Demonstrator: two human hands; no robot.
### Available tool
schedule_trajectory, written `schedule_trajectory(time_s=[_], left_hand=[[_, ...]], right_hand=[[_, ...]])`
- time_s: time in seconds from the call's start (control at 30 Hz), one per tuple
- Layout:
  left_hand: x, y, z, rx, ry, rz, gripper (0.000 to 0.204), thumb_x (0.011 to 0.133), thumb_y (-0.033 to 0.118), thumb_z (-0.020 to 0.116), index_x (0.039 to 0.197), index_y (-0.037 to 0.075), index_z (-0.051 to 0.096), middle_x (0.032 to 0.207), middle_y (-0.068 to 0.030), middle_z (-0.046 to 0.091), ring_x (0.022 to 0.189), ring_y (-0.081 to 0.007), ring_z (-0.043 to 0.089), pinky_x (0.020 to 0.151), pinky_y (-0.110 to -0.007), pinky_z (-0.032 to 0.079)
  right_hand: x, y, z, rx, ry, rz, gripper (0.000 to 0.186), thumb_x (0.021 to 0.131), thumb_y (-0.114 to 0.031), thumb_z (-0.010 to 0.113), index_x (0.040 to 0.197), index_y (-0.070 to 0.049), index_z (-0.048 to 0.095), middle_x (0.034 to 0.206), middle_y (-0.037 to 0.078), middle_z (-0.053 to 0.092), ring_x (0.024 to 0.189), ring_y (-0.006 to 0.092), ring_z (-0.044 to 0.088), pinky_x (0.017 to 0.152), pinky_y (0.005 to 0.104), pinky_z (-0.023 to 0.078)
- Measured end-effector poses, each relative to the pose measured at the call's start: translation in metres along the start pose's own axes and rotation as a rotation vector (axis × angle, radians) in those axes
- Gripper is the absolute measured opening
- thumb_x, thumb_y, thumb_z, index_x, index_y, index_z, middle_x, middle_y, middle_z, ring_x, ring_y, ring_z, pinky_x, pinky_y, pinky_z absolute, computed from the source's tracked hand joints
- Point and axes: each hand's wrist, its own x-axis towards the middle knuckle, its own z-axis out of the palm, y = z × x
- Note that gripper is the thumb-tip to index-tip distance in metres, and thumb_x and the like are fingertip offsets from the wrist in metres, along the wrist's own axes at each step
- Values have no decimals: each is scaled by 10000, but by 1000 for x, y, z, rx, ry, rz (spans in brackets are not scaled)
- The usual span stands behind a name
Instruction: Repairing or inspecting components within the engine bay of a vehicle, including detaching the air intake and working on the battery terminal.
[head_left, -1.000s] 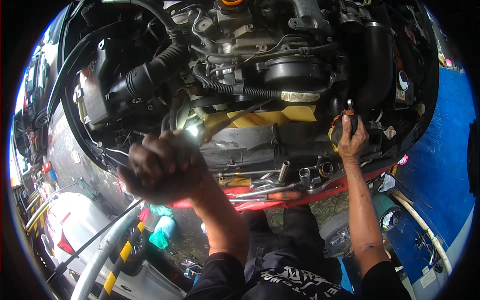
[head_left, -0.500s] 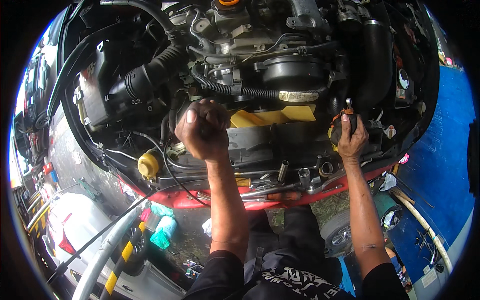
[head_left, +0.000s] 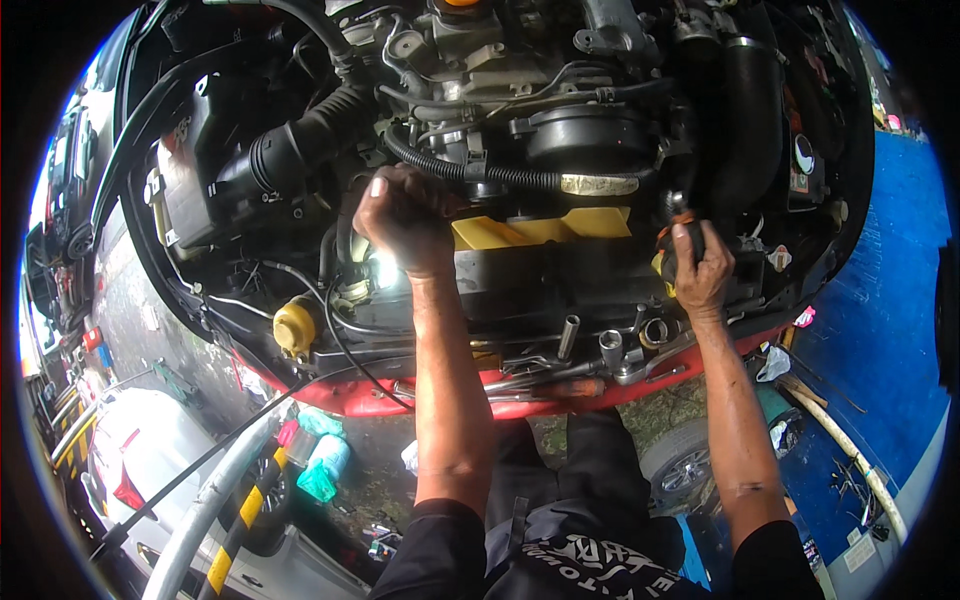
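Observation:
I lean over an open engine bay. My left hand reaches in beside a black corrugated hose, fingers curled, knuckles up; anything inside them is hidden. A bright lamp glows just under its wrist. My right hand is at the right side of the bay, gripping a tool with an orange and black handle that points up. A yellow cover lies between the two hands.
Sockets and wrenches lie along the red front edge of the car. A yellow-capped reservoir sits at the left. A tyre lies on the ground below, a blue surface to the right, a white car at lower left.
My left hand has risen from near the bay's front edge and gone deeper into the engine, uncovering the yellow cap and the lamp. My right hand has stayed on the tool.

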Motion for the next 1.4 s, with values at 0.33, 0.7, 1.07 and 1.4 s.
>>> schedule_trajectory(time_s=[0.33, 0.7, 1.07, 1.4], left_hand=[[0, 2, -7, 81, -57, -62, 400, 881, 459, 435, 748, 82, 446, 645, -25, 355, 588, -178, 358, 539, -329, 326], [9, 3, -8, 310, -122, 179, 458, 914, 360, 423, 640, -5, 465, 563, -62, 411, 472, -158, 415, 450, -271, 349], [10, 5, -5, 218, -160, 200, 478, 947, 342, 457, 634, -9, 543, 520, -22, 469, 463, -106, 419, 455, -279, 301], [7, 4, -8, 496, -38, 315, 482, 939, 325, 445, 609, -22, 498, 547, -54, 482, 472, -115, 438, 444, -245, 351]], right_hand=[[66, -52, 113, -102, -1099, 43, 331, 936, -291, 586, 1120, -19, 635, 1069, 209, 669, 1019, 301, 651, 857, 429, 506], [68, -33, 213, -522, -1127, -422, 302, 929, -241, 573, 1138, -31, 629, 1094, 177, 666, 1037, 267, 639, 884, 411, 489], [54, -26, 221, -793, -950, -870, 273, 919, -235, 562, 1101, -62, 669, 1080, 150, 683, 1028, 263, 649, 903, 423, 493], [37, -9, 223, -856, -906, -1004, 260, 910, -230, 552, 1068, -90, 705, 1068, 125, 698, 1019, 259, 659, 921, 433, 496]])
